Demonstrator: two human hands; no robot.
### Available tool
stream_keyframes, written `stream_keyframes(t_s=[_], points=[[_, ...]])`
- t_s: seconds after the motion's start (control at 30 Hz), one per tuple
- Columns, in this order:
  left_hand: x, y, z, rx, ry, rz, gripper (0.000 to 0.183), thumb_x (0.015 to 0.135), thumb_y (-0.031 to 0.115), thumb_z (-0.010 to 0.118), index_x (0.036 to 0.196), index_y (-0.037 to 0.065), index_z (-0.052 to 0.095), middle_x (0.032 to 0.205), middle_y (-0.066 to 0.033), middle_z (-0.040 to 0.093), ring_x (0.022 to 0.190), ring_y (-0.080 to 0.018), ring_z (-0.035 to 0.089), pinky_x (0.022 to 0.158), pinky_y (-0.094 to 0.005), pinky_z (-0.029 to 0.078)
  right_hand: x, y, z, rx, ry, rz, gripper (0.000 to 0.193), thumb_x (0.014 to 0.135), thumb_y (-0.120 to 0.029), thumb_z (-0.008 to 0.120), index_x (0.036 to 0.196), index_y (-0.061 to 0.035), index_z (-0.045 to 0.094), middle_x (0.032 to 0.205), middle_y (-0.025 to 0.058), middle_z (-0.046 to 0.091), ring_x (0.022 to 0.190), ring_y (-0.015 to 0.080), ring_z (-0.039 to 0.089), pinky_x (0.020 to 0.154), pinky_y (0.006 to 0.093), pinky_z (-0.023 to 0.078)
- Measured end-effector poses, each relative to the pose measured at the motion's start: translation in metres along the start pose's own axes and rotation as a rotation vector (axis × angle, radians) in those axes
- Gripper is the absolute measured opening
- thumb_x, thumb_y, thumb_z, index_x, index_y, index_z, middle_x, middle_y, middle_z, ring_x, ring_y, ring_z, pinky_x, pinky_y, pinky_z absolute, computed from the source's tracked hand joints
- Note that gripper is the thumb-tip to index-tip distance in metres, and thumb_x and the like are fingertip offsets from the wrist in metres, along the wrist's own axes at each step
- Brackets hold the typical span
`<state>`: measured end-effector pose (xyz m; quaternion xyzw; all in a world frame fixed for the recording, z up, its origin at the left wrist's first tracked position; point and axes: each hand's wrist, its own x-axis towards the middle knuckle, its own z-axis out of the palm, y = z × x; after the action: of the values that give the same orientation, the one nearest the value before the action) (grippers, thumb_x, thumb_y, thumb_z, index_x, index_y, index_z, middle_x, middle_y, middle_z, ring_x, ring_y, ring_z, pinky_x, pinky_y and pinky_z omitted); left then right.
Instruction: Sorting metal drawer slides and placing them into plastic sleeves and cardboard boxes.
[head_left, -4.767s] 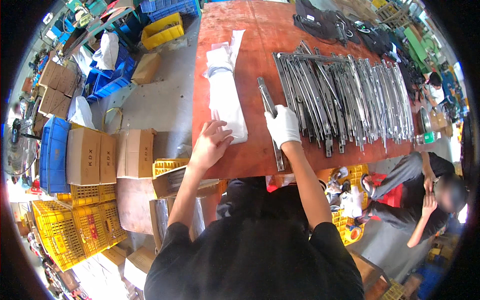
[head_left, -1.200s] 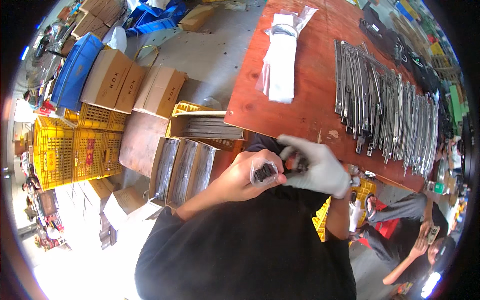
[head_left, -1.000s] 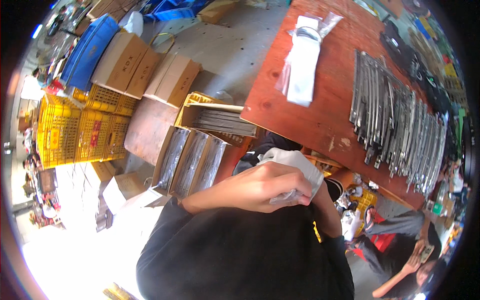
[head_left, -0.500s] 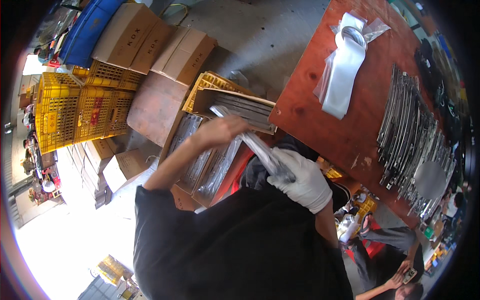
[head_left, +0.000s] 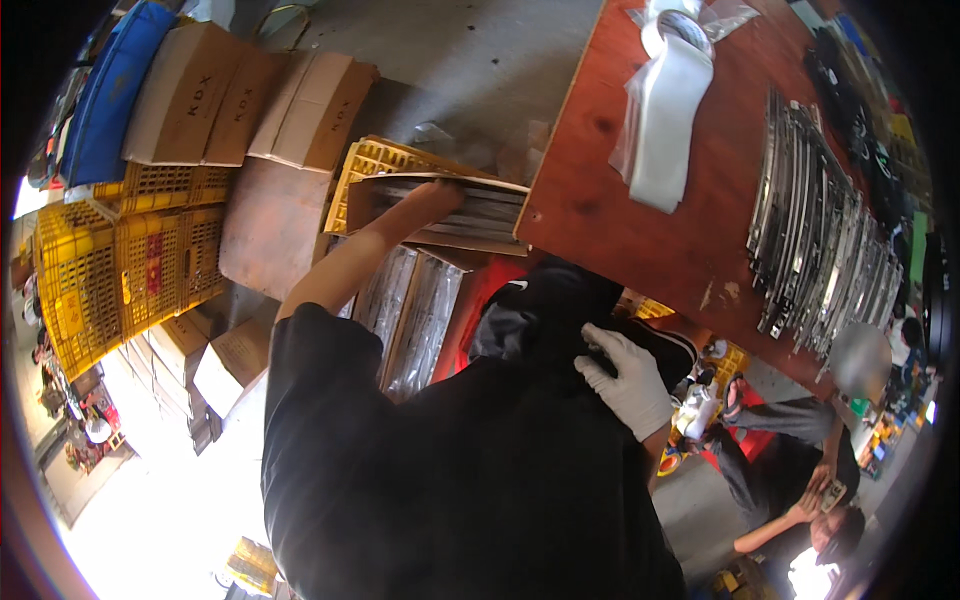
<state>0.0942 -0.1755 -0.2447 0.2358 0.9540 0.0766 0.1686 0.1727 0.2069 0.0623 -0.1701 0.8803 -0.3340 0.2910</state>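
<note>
My bare left hand [head_left: 438, 203] reaches into an open cardboard box [head_left: 470, 241] holding several long grey pieces in clear plastic. Its fingers are hidden over the pieces, so their grip cannot be made out. In a white glove, my right hand [head_left: 632, 383] hovers by my lap, fingers apart and nothing in them. Closer to me, another carton holds plastic-wrapped bundles [head_left: 422, 315], partly covered by my left arm.
A red-brown wooden table [head_left: 590, 195] at the right bears a tape roll [head_left: 672, 35], white plastic sleeves [head_left: 665, 130] and many thin metal strips [head_left: 815, 220]. Yellow crates [head_left: 130, 270] and cartons [head_left: 200, 95] stand at the left. Someone sits at lower right, holding a phone [head_left: 832, 495].
The long plastic-wrapped bundle held between both hands has left them. My left hand has moved forward into the box; my gloved right hand has let go and opened.
</note>
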Motion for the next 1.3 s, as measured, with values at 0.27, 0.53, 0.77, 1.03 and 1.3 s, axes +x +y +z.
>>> stream_keyframes(t_s=[0.27, 0.53, 0.77, 1.03, 1.3], points=[[-0.042, -0.034, 0.032, -0.034, -0.119, 0.104, 0.032, 0.083, 0.013, 0.061, 0.111, -0.001, 0.066, 0.112, -0.0216, 0.067, 0.109, -0.0366, 0.062, 0.098, -0.0437, 0.048, 0.015, 0.007, -0.084, 0.134, 0.268, 0.153, 0.045, 0.087, -0.030, 0.074, 0.122, -0.0034, 0.064, 0.113, 0.0203, 0.068, 0.105, 0.0342, 0.066, 0.090, 0.0429, 0.053], [-0.042, 0.040, -0.119, -0.624, 0.235, -0.511, 0.030, 0.094, 0.026, 0.063, 0.105, -0.001, 0.070, 0.100, -0.0218, 0.072, 0.097, -0.0381, 0.069, 0.081, -0.0444, 0.054, 0.158, 0.073, -0.166, -0.800, 0.938, 0.614, 0.034, 0.091, -0.029, 0.067, 0.104, 0.0016, 0.060, 0.100, 0.0197, 0.063, 0.092, 0.0332, 0.068, 0.081, 0.0438, 0.057], [0.013, 0.199, -0.289, -0.362, 0.777, 0.027, 0.021, 0.083, 0.004, 0.072, 0.103, -0.002, 0.069, 0.110, -0.0148, 0.067, 0.105, -0.0327, 0.062, 0.090, -0.0436, 0.050, 0.188, 0.103, -0.144, -0.702, 0.997, 0.516, 0.026, 0.089, -0.012, 0.064, 0.108, 0.0047, 0.057, 0.100, 0.0175, 0.060, 0.090, 0.0306, 0.068, 0.075, 0.0365, 0.059], [0.058, 0.191, -0.262, -0.253, 0.697, 0.145, 0.019, 0.078, 0.003, 0.074, 0.096, 0.006, 0.073, 0.113, -0.0106, 0.065, 0.113, -0.0339, 0.057, 0.097, -0.0450, 0.045, 0.081, 0.060, -0.103, -0.405, 0.753, 0.340, 0.045, 0.092, -0.036, 0.066, 0.121, -0.0031, 0.053, 0.103, 0.0204, 0.060, 0.092, 0.0363, 0.066, 0.078, 0.0438, 0.058], [0.066, 0.212, -0.279, -0.451, 0.741, 0.077, 0.010, 0.080, -0.002, 0.062, 0.089, -0.001, 0.067, 0.089, -0.0161, 0.068, 0.082, -0.0342, 0.067, 0.080, -0.0439, 0.054, 0.105, 0.077, -0.147, -0.553, 0.893, 0.281, 0.017, 0.081, -0.015, 0.062, 0.073, -0.0041, 0.073, 0.070, 0.0177, 0.069, 0.066, 0.0325, 0.070, 0.058, 0.0462, 0.056]])
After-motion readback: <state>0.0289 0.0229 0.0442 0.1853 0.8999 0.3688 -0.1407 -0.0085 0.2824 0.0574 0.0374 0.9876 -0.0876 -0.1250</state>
